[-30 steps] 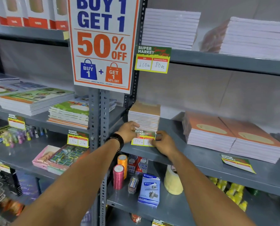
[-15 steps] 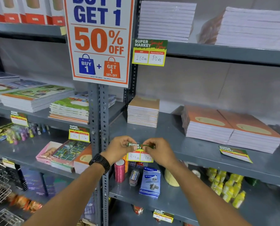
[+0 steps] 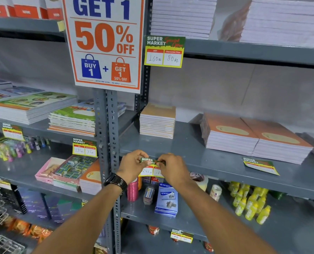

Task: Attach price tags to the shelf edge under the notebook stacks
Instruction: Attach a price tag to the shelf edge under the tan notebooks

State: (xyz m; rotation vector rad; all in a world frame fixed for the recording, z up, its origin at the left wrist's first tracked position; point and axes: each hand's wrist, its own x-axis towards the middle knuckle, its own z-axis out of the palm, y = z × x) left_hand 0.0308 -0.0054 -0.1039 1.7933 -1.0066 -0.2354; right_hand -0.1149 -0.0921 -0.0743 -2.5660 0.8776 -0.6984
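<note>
A green and yellow price tag (image 3: 149, 168) hangs at the front edge of the grey middle shelf (image 3: 198, 163), below a small stack of tan notebooks (image 3: 158, 121). My left hand (image 3: 132, 165) pinches the tag's top left corner. My right hand (image 3: 172, 167) pinches its top right and covers part of the printed price. Another price tag (image 3: 260, 165) lies flat on the shelf in front of two stacks of orange notebooks (image 3: 253, 136).
A tag (image 3: 164, 51) is fixed on the upper shelf edge beside a large 50% off sign (image 3: 104, 43). The left bay holds green notebooks (image 3: 73, 119) and tagged edges. Below sit a pink spool (image 3: 133, 190), a stapler box (image 3: 166, 200), tape rolls and yellow bottles (image 3: 249, 202).
Both hands lowered the tag from in front of the tan notebook stack down to the shelf's front edge, and the view has drawn closer.
</note>
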